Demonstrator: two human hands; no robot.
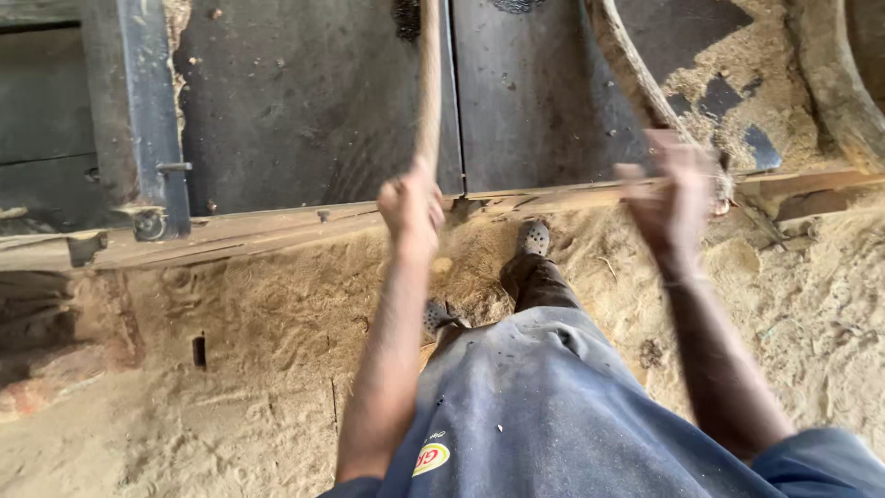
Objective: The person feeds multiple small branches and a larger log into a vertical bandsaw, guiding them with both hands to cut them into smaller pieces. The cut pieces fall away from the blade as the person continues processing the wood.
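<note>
Left hand (pixel 411 205) is fisted around the near end of a thin wood strip (pixel 429 83). The strip runs straight away from the person across the dark metal surface (pixel 304 101), right beside the seam between the two plates. Grip looks firm, strip slightly blurred.

Right hand (pixel 678 189) is blurred; fingers look partly spread and raised at the near edge of the surface, next to a curved wood piece (pixel 636 83). Can't tell if it's touching or gripping anything.

Progress, judging by layout: strip is already on the surface w/ most of its length past the edge, only the near end at the hand. Sawdust (pixel 747 83) piled top right and all over the floor (pixel 230 369), so plenty of cutting looks done. Curved piece lies to the side, unheld. Wood rail (pixel 230 235) runs along the surface's front edge.
</note>
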